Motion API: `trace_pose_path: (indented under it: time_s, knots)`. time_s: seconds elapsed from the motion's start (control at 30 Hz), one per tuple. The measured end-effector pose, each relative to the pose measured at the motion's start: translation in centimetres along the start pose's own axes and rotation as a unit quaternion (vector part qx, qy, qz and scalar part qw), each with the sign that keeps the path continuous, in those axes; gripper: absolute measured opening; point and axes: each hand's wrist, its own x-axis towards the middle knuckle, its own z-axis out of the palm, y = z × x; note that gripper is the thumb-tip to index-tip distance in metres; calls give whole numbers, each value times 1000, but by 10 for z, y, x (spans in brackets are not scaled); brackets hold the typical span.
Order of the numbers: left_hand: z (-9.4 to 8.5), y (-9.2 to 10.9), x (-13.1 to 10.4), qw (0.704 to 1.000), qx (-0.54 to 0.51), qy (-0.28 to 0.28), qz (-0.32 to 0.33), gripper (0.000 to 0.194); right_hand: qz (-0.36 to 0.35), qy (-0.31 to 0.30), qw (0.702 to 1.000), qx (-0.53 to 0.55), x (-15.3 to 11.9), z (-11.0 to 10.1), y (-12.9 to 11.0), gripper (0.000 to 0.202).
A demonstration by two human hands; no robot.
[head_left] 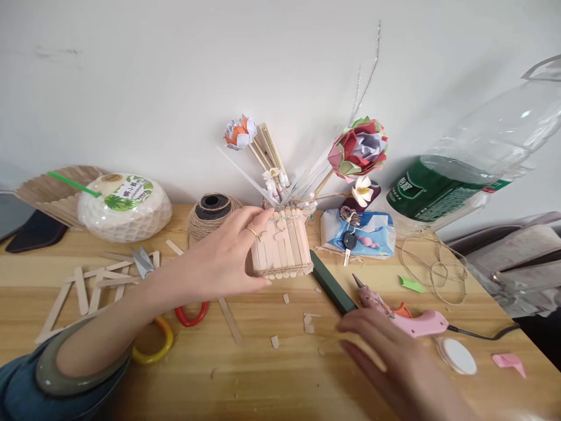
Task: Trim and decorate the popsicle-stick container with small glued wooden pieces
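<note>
My left hand (228, 248) is wrapped round the left side of a small craft-stick holder (283, 248), thumb on its upper edge and fingers below. Twine bands the holder near its base, and paper flowers and sticks rise from behind it. Somewhat blurred, my right hand (394, 362) hovers over the table's right part with fingers and thumb apart. Its fingertips are close to the near end of a dark green bar (333, 283); whether they touch is unclear. Just beyond that hand lies a pink glue gun (407, 318). Small cut stick ends (274, 341) are scattered between my hands.
Scissors (193, 314) with red and yellow handles lie partly under my left forearm. Loose craft sticks (81, 290), a white coconut drink (125, 210) and a twine spool (214, 213) are to the left. A large plastic bottle (442, 187) and a blue packet (372, 234) stand right.
</note>
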Motion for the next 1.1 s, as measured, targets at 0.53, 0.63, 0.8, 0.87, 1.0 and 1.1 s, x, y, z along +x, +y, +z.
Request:
trace_pose_path:
  time_s: [0.53, 0.63, 0.8, 0.87, 1.0, 1.1]
  knots:
    - [4, -3, -3, 999, -14, 13, 38, 89, 33, -96, 983, 156, 37, 63, -46, 21]
    - [4, -3, -3, 999, -12, 10, 43, 89, 32, -91, 982, 161, 37, 64, -48, 24]
    - [1, -4, -4, 999, -8, 0, 42, 91, 13, -78, 982, 172, 32, 66, -49, 22]
    - [0, -4, -5, 999, -6, -1, 43, 91, -1, -75, 980, 185, 31, 60, -48, 18]
    - [-1, -3, -7, 999, -16, -11, 42, 92, 6, -54, 975, 214, 30, 36, -41, 14]
    - [-2, -1, -11, 998, -27, -26, 45, 92, 75, -14, 967, 243, 34, 11, -33, 11]
